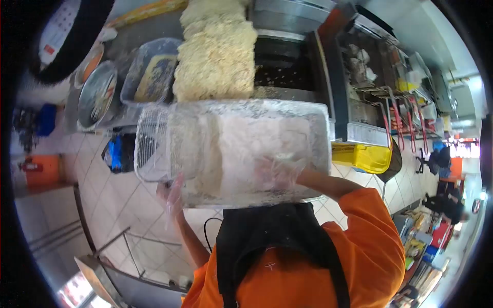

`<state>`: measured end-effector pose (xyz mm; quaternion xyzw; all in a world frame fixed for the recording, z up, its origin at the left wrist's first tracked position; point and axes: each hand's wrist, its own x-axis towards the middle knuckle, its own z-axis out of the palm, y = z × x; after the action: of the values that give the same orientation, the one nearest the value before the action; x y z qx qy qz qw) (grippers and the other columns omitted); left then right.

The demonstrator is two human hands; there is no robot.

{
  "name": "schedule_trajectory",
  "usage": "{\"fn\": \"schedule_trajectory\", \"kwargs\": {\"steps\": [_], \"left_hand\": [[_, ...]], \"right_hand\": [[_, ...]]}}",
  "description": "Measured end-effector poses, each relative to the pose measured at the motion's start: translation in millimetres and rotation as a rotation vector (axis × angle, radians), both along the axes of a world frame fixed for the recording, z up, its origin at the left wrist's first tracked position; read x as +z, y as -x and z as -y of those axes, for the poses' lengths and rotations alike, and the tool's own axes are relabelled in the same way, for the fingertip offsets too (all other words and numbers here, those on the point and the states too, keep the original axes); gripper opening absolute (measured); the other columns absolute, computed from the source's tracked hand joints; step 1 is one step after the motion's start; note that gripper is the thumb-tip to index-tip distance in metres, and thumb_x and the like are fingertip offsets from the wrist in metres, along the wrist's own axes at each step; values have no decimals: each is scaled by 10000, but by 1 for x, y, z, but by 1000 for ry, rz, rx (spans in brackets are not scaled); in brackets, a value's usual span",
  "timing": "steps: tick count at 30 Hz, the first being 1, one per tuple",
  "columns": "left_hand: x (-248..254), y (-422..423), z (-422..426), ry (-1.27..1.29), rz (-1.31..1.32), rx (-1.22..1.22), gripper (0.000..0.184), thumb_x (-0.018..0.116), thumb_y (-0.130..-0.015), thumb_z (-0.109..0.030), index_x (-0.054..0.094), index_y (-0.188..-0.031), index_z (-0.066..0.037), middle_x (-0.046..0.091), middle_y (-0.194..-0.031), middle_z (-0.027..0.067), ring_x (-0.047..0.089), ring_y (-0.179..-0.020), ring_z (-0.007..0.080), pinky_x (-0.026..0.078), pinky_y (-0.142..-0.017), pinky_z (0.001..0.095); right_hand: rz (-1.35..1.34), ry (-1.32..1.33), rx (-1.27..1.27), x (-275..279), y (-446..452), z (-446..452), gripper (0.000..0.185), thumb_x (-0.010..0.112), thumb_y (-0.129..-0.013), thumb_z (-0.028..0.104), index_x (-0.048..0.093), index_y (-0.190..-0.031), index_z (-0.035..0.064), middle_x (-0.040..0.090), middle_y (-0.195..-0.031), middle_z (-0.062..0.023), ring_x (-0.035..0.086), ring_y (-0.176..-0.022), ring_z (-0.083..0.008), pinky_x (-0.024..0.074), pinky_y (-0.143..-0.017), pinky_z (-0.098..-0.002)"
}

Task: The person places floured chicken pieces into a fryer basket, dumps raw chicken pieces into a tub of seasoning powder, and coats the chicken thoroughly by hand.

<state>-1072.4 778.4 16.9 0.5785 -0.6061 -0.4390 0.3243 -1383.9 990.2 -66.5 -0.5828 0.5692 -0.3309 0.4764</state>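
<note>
In front of me is a large whitish tub point(318, 115) with a thick layer of white flour point(257, 143) in it. A white wire basket point(151, 146) lies at the tub's left end, partly sticking out past it. My left hand point(173, 195), in a clear plastic glove, is closed at the basket's near corner; its exact grip is partly hidden. My right hand point(282, 172), also in a clear glove, is down in the flour on the tub's right side. Flour and blur hide its fingers.
Behind the tub lies a heap of crumbly coated pieces point(215, 56). A grey bin with yellowish liquid point(154, 77) and a metal bowl point(97, 95) stand left of it. Rightward are a dark fryer-like vat point(285, 61), red-handled baskets point(395, 110) and a yellow container point(370, 156).
</note>
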Motion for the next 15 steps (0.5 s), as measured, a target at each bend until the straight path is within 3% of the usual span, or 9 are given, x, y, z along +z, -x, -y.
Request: {"fn": "schedule_trajectory", "kwargs": {"steps": [2, 3, 5, 7, 10, 12, 14, 15], "left_hand": [[-8, 1, 0, 82, 149, -2, 306, 760, -799, -209, 657, -928, 49, 637, -787, 49, 504, -681, 129, 430, -613, 307], [-9, 4, -1, 88, 17, -12, 307, 755, -805, -223, 654, -906, 48, 634, -789, 56, 504, -690, 132, 431, -619, 310], [-10, 7, -2, 93, -243, -20, 316, 744, -815, -251, 648, -862, 46, 628, -792, 70, 504, -709, 138, 432, -630, 316], [-25, -6, 3, 81, -116, -46, 321, 740, -819, -252, 635, -858, 50, 626, -804, 78, 511, -727, 145, 436, -638, 318], [-21, -5, 3, 81, -84, -76, 329, 740, -820, -249, 622, -865, 55, 628, -824, 81, 521, -741, 151, 441, -651, 318], [-17, -5, 0, 47, -120, -76, 334, 744, -816, -241, 619, -888, 59, 631, -839, 79, 522, -743, 153, 441, -657, 316], [-17, -7, -1, -22, -165, -56, 341, 749, -809, -230, 621, -926, 64, 634, -857, 75, 519, -742, 154, 439, -660, 315], [-10, -1, -2, -4, -125, -48, 342, 754, -803, -218, 623, -945, 63, 636, -860, 71, 519, -743, 151, 439, -663, 313]], "right_hand": [[141, -99, -15, -4, 4, -3, 472, 701, -800, 289, 606, -1242, 153, 466, -1415, -60, 449, -1289, -280, 377, -1081, -386], [-115, -165, 159, 6, 10, -1, 466, 695, -807, 291, 605, -1237, 135, 475, -1403, -62, 455, -1280, -277, 390, -1071, -374], [-402, -115, 272, 18, 23, -6, 471, 690, -819, 310, 598, -1232, 104, 496, -1369, -88, 476, -1251, -279, 420, -1042, -362], [-462, 136, 161, 26, 34, -21, 496, 691, -829, 346, 589, -1234, 77, 522, -1323, -136, 505, -1212, -291, 454, -1005, -361], [-409, 45, -206, 89, 68, -31, 685, 751, -771, 378, 474, -1311, 60, 579, -1215, -138, 577, -1095, -311, 476, -953, -428], [1394, -145, -470, 52, 121, -59, 591, 739, -796, 381, 515, -1256, 85, 584, -1231, -108, 568, -1128, -286, 469, -980, -410], [1225, 61, -391, 180, 141, -38, 612, 702, -833, 451, 497, -1285, 93, 546, -1279, -81, 552, -1145, -259, 456, -1000, -416], [1085, 178, -503, 182, 181, -56, 687, 650, -835, 526, 454, -1328, 88, 516, -1313, -93, 535, -1170, -269, 451, -1001, -439]]}}
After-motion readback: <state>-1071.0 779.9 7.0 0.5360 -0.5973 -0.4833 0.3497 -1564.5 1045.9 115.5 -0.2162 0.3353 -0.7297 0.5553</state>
